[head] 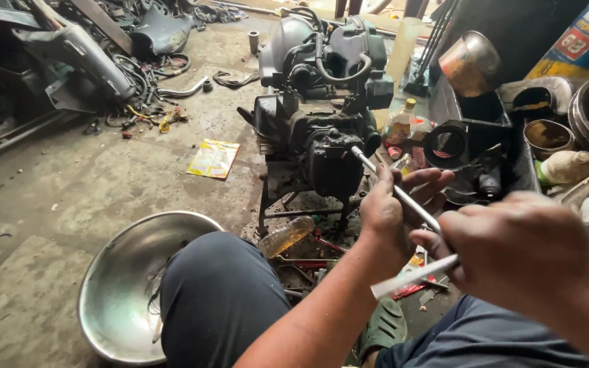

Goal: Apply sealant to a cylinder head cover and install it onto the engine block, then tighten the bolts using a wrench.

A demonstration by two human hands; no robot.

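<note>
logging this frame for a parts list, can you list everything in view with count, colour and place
engine: one, black and greasy, on a small stand at centre
long metal wrench: one, silver, tip at the engine, shaft running back through both hands
steel bowl: one, silver, on the floor at lower left
plastic bottle: one, amber liquid inside, lying under the engine stand
yellow packet: one, flat on the concrete left of the engine
scrap parts and cables: a pile, dark, upper left
tins and pots: several, rusty and grey, at right
green sandal: one, at the bottom between the knees
left hand: around the wrench shaft
right hand: gripping the wrench handle end
</note>
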